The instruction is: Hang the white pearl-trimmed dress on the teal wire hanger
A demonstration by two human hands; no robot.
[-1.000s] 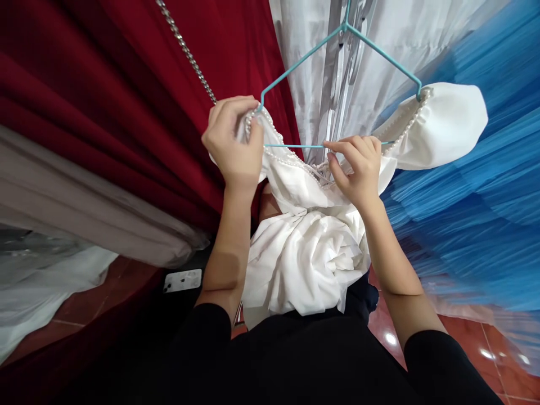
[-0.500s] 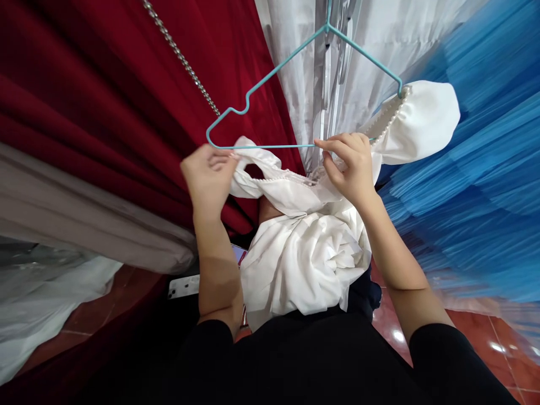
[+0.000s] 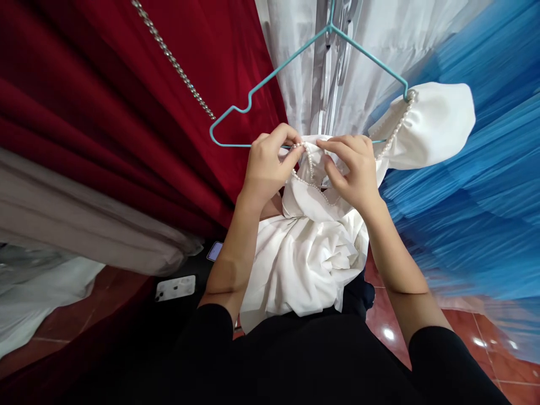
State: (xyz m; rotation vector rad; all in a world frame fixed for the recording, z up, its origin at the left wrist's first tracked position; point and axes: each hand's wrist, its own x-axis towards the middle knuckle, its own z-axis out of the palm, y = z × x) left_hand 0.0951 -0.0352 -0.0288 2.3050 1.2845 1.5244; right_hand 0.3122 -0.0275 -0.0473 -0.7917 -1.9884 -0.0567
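Observation:
A white dress [image 3: 304, 264] with pearl-beaded edges lies bunched in front of my body. One of its puffed sleeves [image 3: 442, 126] hangs from the right shoulder of a light blue hanger [image 3: 287, 66]. My left hand [image 3: 270, 160] pinches the pearl-trimmed edge [image 3: 310, 163] near the middle of the hanger's bottom bar. Close beside it, my right hand [image 3: 354, 169] is on that bar, fingers curled over it and thumb below. The bar partly disappears behind both hands. The hanger's left shoulder carries no cloth.
Red drapery [image 3: 84, 84] with a sparkling beaded strip [image 3: 172, 59] fills the left. Blue tulle [image 3: 472, 225] spreads along the right, and white fabric [image 3: 291, 62] hangs behind a metal stand [image 3: 327, 84]. A white phone [image 3: 175, 288] and another lit phone [image 3: 214, 251] lie at lower left.
My left hand has moved right from the hanger's left end, bringing the pearl-edged cloth toward the middle of the bar. My right hand stays nearly in place.

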